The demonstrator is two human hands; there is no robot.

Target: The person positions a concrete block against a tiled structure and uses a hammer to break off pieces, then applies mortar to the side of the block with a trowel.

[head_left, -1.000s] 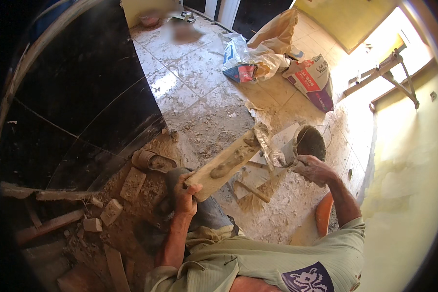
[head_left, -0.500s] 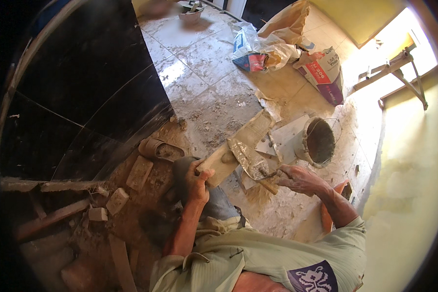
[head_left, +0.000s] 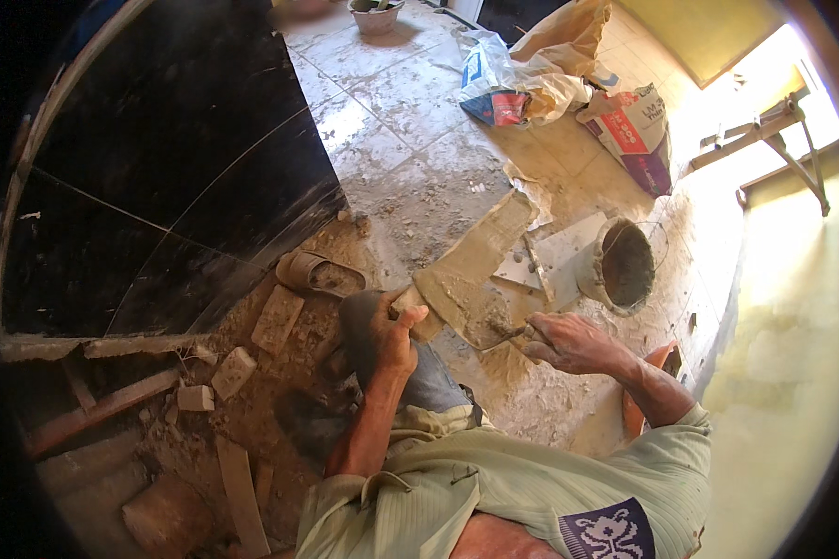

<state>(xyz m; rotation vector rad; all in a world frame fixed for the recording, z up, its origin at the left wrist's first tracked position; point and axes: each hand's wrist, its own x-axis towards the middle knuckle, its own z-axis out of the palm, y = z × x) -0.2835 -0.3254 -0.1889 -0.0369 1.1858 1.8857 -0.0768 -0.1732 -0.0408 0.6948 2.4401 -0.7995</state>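
Note:
My left hand (head_left: 396,331) grips the near end of a long, narrow beige strip (head_left: 494,233), which looks like a cut tile, with the thumb on top. The strip slants away from me to the far right. A mortar-smeared trowel (head_left: 466,307) lies across its near half, hiding the surface under the blade. Closed around the trowel's handle is my right hand (head_left: 573,343), just right of the strip. I cannot tell how much mortar sits between blade and strip.
A mortar-crusted bucket (head_left: 620,268) stands beyond my right hand, beside a pale board (head_left: 564,256). Torn bags (head_left: 522,79) and a red-and-white bag (head_left: 632,135) lie farther off. Black tiled wall (head_left: 158,168) rises at left. A shoe (head_left: 322,277) and rubble (head_left: 233,373) lie near my leg.
The trowel blade has swung from a tilted position to lying broadly over the strip's near part. It covers the mortar lump that showed on the strip before.

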